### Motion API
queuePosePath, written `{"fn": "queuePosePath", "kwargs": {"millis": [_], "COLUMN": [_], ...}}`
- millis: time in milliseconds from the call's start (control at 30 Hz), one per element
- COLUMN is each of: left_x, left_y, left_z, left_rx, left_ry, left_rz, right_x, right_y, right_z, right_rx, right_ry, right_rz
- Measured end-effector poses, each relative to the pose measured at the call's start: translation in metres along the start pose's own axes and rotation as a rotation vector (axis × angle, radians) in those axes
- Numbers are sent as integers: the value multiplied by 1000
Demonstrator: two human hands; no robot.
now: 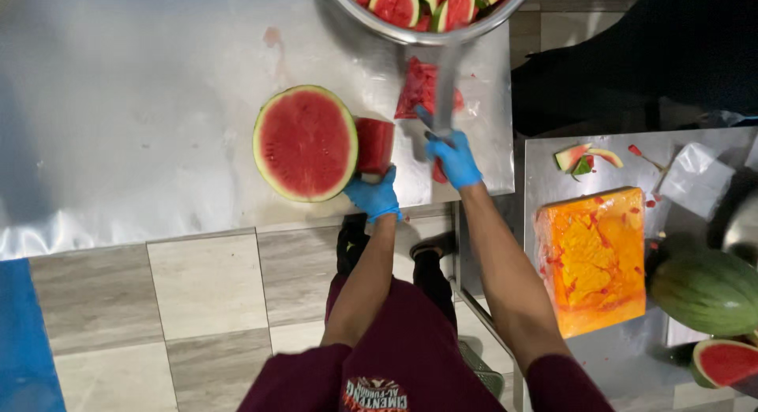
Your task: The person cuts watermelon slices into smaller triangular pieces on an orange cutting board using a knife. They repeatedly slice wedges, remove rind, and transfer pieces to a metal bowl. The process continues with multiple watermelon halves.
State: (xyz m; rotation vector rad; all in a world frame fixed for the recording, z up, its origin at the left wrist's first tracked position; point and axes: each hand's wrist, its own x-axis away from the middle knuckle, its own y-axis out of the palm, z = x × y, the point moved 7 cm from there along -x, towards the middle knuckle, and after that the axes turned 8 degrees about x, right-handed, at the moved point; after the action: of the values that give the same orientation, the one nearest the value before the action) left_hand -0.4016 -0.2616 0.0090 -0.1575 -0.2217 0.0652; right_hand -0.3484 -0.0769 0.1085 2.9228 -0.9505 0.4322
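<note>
Both my hands wear blue gloves. My left hand rests against the near side of a red watermelon chunk that sits beside a cut watermelon half, its red face up, on the steel table. My right hand grips the handle of a large knife whose blade points away from me. The blade lies over a cut piece of red watermelon close to the bowl.
A steel bowl of watermelon wedges stands at the table's far edge. To the right, a second steel surface holds an orange cutting board, rind scraps, a whole green melon and another cut half. Tiled floor below.
</note>
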Motion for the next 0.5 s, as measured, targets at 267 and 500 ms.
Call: {"fn": "queuePosePath", "kwargs": {"millis": [267,500], "left_x": [-11,47], "left_y": [-5,17], "left_z": [-10,4], "left_rx": [-102,64], "left_ry": [60,74], "left_rz": [-386,-1097], "right_x": [-24,150], "right_y": [33,-42], "right_z": [34,145], "right_rx": [-55,-610], "right_ry": [276,331], "right_rz": [-90,636]}}
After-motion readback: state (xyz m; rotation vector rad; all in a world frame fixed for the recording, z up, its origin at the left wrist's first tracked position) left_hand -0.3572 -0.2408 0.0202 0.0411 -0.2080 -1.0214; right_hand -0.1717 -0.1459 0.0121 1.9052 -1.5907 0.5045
